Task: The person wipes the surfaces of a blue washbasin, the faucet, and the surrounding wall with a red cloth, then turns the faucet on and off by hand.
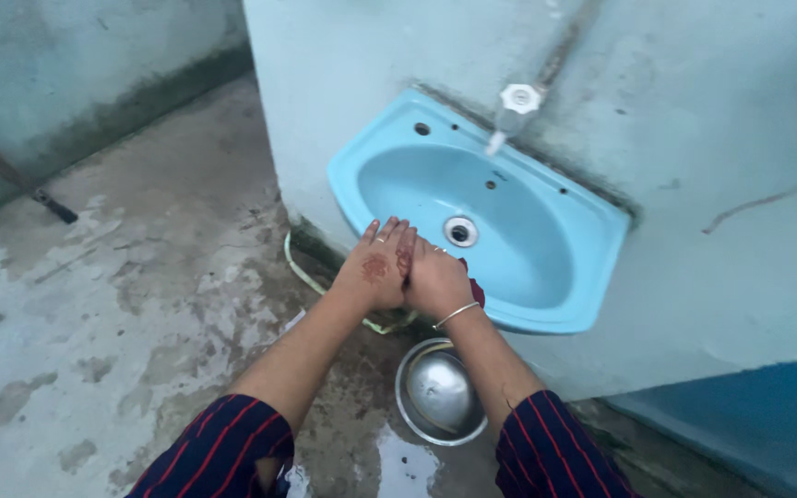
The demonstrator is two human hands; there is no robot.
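Observation:
My left hand (pixel 375 266) and my right hand (pixel 437 278) are pressed together, palm against palm, over the front rim of a blue wall-mounted basin (pixel 546 267). The left hand has a reddish-brown mark on its back and a ring. A thin bangle circles my right wrist. A small dark red thing shows just behind my right hand, too hidden to name. A white tap (pixel 512 111) juts from the wall above the basin, and no water is seen running. The drain (pixel 460 231) lies just beyond my fingertips.
A round steel bowl (pixel 438 392) sits on the wet concrete floor under the basin. A pale hose (pixel 311 272) curves along the wall's foot. A dark rod (pixel 11 175) leans at the far left. A puddle (pixel 406 466) lies near my feet.

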